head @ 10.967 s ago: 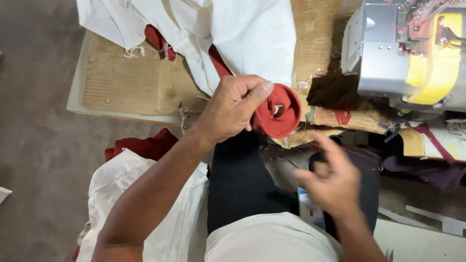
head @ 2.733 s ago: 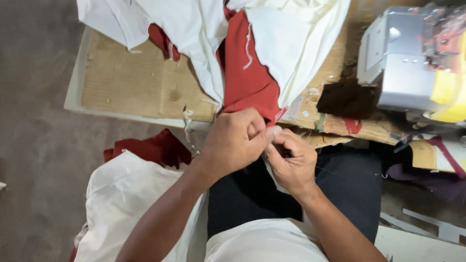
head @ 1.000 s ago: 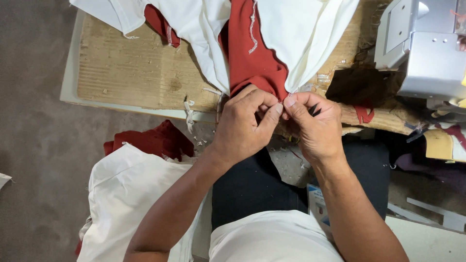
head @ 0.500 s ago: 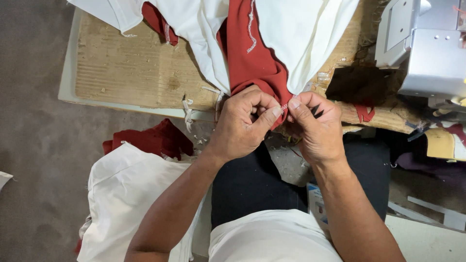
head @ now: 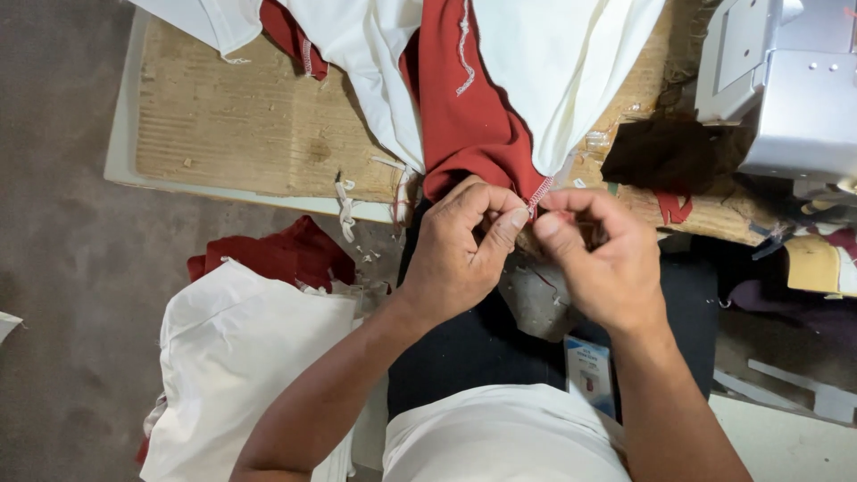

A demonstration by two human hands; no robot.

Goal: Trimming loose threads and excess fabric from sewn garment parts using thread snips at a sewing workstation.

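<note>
Red-and-white garment (head: 469, 125) lies on wooden worktable (head: 232, 134); left hand (head: 460, 250) and right hand (head: 598, 259) both pinch stitched seam corner (head: 538, 192) at table edge. Step appears to be thread trimming; next calls for steady fingertip hold.

Left hand (head: 460, 254): its fingers (head: 500, 234) pinch the tip of the red cloth (head: 469, 116).
Right hand (head: 603, 259): it pinches the same stitched tip, just beside the left hand.
White cloth (head: 562, 62): it lies on both sides of the red cloth on the desk (head: 232, 134).
Sewing machine (head: 786, 80): grey, at the desk's right end.
Floor pile (head: 241, 357): white cloth on top of red cloth, left of the person.
</note>
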